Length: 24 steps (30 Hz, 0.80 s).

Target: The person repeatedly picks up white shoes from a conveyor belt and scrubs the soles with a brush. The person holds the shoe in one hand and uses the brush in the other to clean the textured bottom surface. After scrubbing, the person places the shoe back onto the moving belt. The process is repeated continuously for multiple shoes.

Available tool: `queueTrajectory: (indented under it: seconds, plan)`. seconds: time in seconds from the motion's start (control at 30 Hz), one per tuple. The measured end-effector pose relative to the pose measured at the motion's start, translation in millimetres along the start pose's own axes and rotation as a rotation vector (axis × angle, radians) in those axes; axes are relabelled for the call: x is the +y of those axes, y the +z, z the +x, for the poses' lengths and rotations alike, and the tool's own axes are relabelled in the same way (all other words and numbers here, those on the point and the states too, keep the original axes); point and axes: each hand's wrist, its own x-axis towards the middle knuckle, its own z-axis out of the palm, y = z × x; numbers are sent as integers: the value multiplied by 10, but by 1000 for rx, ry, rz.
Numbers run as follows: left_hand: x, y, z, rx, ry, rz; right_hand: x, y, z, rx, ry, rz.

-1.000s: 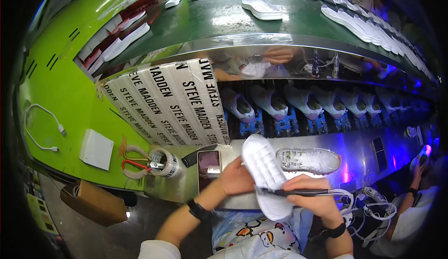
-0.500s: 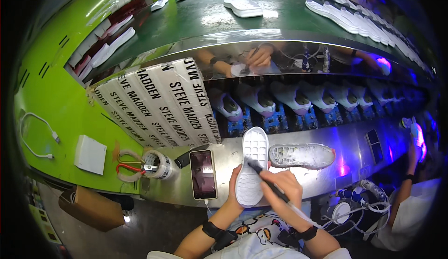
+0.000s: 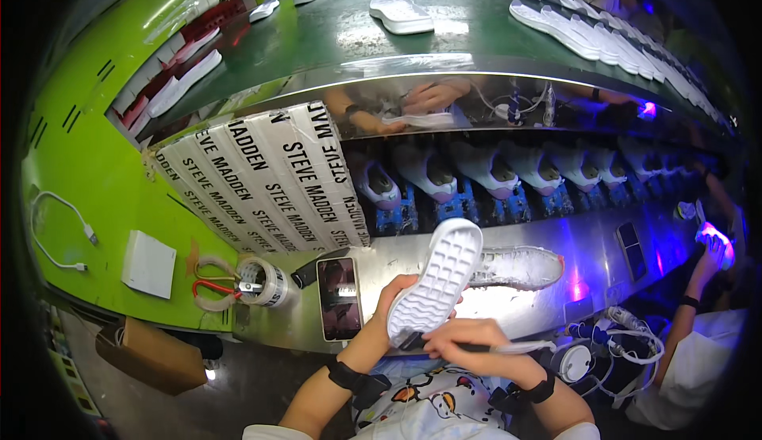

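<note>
The steel table [image 3: 591, 261] is carrying a phone [image 3: 339, 299], a whitish sole-shaped piece [image 3: 522, 269] and, farther right, a dark flat device [image 3: 631, 249]. A lime-green surface [image 3: 87, 170] is bearing a white box [image 3: 148, 264] and a white cable [image 3: 91, 238]. Beyond, a green belt [image 3: 309, 43] is holding a lone white sole [image 3: 401, 13] and overlapping white soles [image 3: 587, 39] at right.

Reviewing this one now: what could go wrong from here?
The white sole seems supported only by the left hand, so pressure from the brush at its near end might tilt it or make it slip.

The pale tube running from the brush across the right hand could snag or tug the stroke off line.

The phone lies on the metal ledge near the left forearm and might get nudged.
</note>
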Motion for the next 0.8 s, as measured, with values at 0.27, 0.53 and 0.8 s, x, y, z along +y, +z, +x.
queueTrajectory:
  seconds: [0.27,0.53,0.8]
  plan:
    - [113,531,106,389,-346,356,-263,-207,-39,-198,-157,-269]
    - [116,579,189,341,-191,1102,-177,-327,-166,-118,-203,-335]
    - [80,750,250,524,-350,1172,58,-556,-393,24,-88,-365]
